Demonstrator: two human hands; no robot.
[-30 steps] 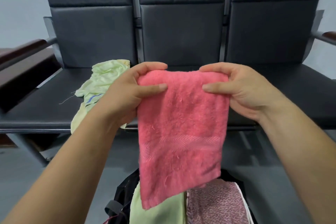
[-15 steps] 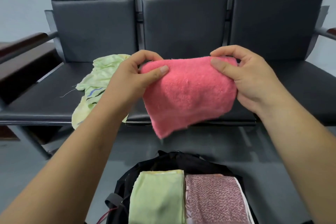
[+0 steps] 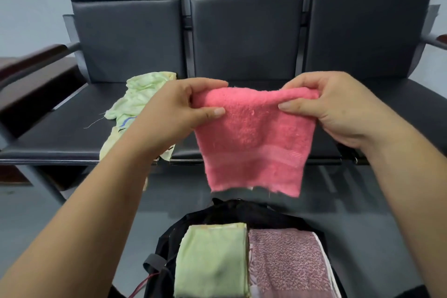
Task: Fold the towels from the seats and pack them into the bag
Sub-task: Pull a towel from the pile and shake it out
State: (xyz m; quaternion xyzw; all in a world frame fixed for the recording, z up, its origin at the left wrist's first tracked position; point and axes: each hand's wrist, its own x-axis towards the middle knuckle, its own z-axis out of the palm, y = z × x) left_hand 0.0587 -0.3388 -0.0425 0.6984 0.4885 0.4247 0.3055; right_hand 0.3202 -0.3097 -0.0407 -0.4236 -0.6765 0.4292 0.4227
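Person is standing over the black bag [image 3: 217, 215], which is sitting open on the grey floor [image 3: 358, 213] at the bottom of the view. Above the bag and a little beyond it, both hands are holding up a pink towel [image 3: 254, 140] by its top edge. The left hand [image 3: 174, 113] is pinching the upper left corner, with the thumb lying across the near face and the fingers curling over behind the cloth. The right hand [image 3: 338, 109] is gripping the upper right corner the same way, thumb in front and fingers wrapping over the edge. The top edge is sagging slightly between the hands. A woven band is running across the towel's lower part, and the bottom edge is hanging clear above the bag's far rim without touching it. Inside the bag two folded towels are lying side by side and touching: a light green folded towel [image 3: 212, 261] on the bag's left side and a mauve speckled towel [image 3: 285, 264] on its right. A grey strap [image 3: 154, 264] and a red cord [image 3: 142, 285] are showing at the bag's left flank. Beyond the bag a row of dark padded seats [image 3: 242, 43] is standing. On the seat beyond and left of the bag a crumpled pale green towel [image 3: 135, 101] is lying, draping over the seat's front edge, partly hidden behind the left forearm.
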